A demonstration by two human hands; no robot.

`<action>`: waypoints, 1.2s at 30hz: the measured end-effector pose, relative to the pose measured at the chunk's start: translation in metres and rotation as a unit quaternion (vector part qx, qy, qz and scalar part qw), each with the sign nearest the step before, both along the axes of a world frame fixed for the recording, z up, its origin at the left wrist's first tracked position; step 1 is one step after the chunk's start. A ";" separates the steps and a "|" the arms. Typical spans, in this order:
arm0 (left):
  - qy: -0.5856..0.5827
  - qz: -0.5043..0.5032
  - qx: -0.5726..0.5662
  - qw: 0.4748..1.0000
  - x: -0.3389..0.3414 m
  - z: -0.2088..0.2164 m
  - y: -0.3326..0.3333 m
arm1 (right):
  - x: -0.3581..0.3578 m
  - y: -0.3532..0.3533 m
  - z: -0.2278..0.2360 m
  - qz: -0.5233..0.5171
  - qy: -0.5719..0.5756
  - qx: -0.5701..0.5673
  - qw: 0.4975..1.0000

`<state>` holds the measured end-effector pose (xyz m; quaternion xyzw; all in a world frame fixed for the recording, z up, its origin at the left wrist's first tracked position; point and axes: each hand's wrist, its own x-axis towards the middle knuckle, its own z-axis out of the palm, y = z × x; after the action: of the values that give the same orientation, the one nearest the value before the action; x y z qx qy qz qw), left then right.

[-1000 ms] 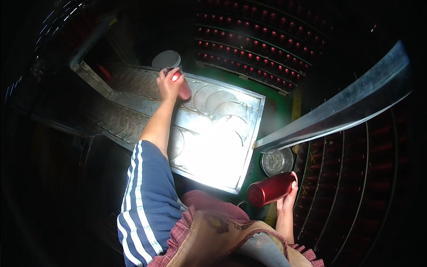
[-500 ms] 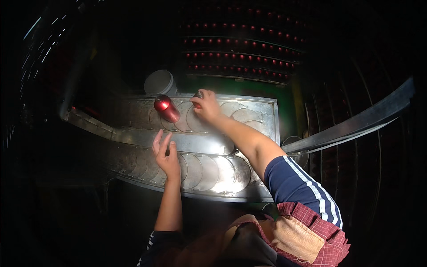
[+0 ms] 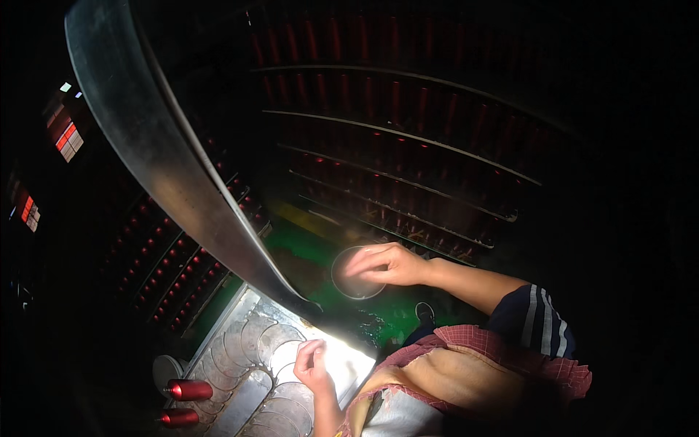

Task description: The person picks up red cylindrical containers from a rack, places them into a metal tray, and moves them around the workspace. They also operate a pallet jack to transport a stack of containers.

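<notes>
My right hand [image 3: 387, 264] is stretched out over a round bin [image 3: 357, 293] beside the conveyor. Its fingers reach forward across the bin's mouth, partly blurred, and no object shows in them. Above the brightly lit corner of the metal plate conveyor [image 3: 279, 336], my left hand [image 3: 313, 366] hovers with its fingers curled in and nothing visible inside. Two shiny red metal cylinders with narrow necks, an upper one [image 3: 191, 390] and a lower one [image 3: 179, 417], are on the conveyor at the lower left, apart from both hands.
A long curved metal strip [image 3: 182, 178] crosses the left side above the conveyor. Racks with rows of red cylinders [image 3: 171, 255] stand behind it, and dark shelves [image 3: 393, 127] fill the far side. A white bucket [image 3: 169, 373] sits by the conveyor; the floor [image 3: 298, 255] is green.
My view has swung to the right. My right hand has left the neck of a red cylinder and moved over the bin. The left hand's fingers, spread before, are now curled.
</notes>
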<state>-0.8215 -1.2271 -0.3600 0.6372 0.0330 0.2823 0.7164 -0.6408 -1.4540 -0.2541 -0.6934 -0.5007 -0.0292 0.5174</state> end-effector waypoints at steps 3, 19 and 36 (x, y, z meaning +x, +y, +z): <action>0.005 -0.126 0.028 0.992 0.095 0.037 -0.072 | 0.084 -0.180 0.093 -0.299 -0.135 -0.023 0.944; -0.192 0.010 0.575 0.796 0.689 0.377 -0.438 | 0.477 -0.403 0.255 -0.519 -0.145 -0.202 0.818; -0.399 0.078 0.330 0.852 0.554 0.300 -0.323 | 0.280 -0.407 0.203 -0.343 -0.031 0.279 0.896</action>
<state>-0.2678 -1.5501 -0.0597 0.6640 -0.3011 0.5613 0.3917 -0.3608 -1.8614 -0.0513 -0.6483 -0.2188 -0.3649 0.6315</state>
